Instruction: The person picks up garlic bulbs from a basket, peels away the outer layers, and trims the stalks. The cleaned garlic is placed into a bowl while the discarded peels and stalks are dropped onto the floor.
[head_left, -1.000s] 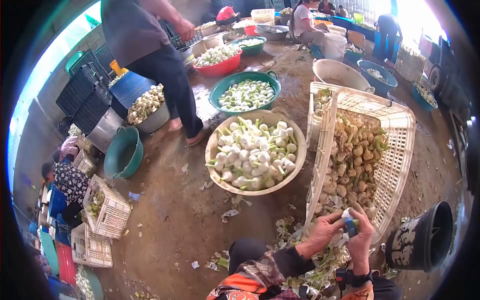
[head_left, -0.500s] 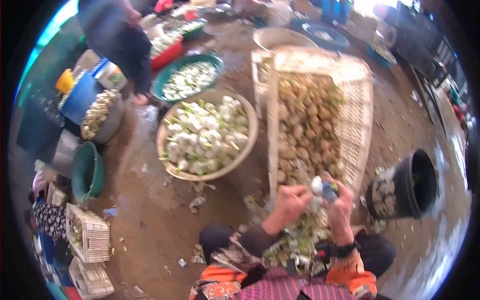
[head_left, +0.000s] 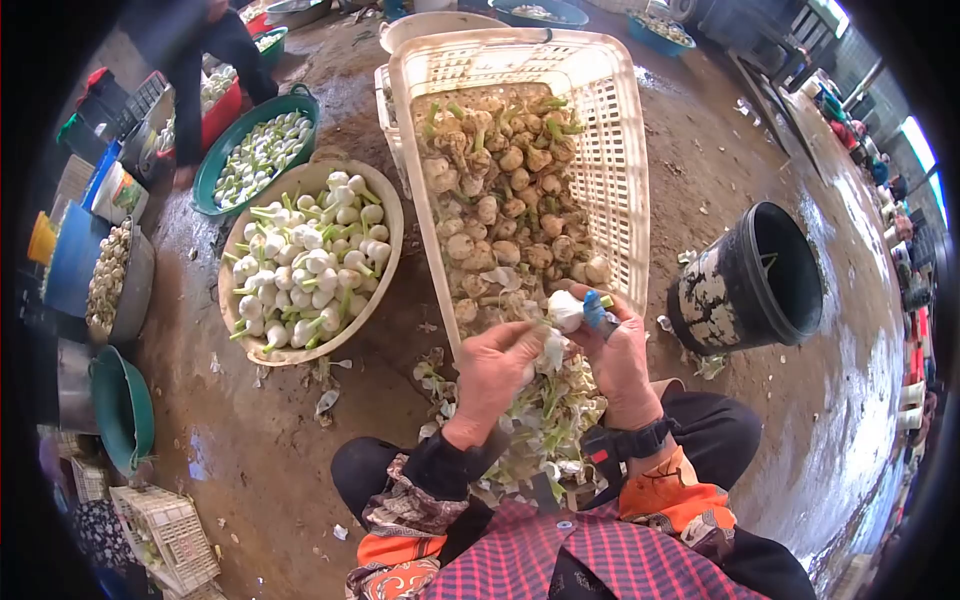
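Observation:
Between my hands is a white garlic bulb [head_left: 566, 311] with a short green stem. My right hand [head_left: 617, 350] is closed round it, and something blue [head_left: 595, 309] covers a finger beside the stem. My left hand [head_left: 492, 375] has its fingers pinched together at the left of the bulb, with thin white peel at the fingertips. Just beyond my hands, a cream slatted crate [head_left: 628, 150] holds brown, unpeeled bulbs [head_left: 510, 200]. To the left, a round cream basin [head_left: 391, 200] is heaped with clean white bulbs [head_left: 310, 262]. Loose peel and leaves [head_left: 555, 425] lie below my hands.
A black bucket [head_left: 715, 290] stands at the right. At the upper left are a green basin [head_left: 207, 178] of bulbs and a person in dark clothes [head_left: 232, 40]. An empty green tub [head_left: 122, 410] and a slatted crate [head_left: 185, 540] are at the lower left.
The view has shifted, so the crate, basin and hands appear further left and higher. The bulb is still between my hands, and the image is sharper.

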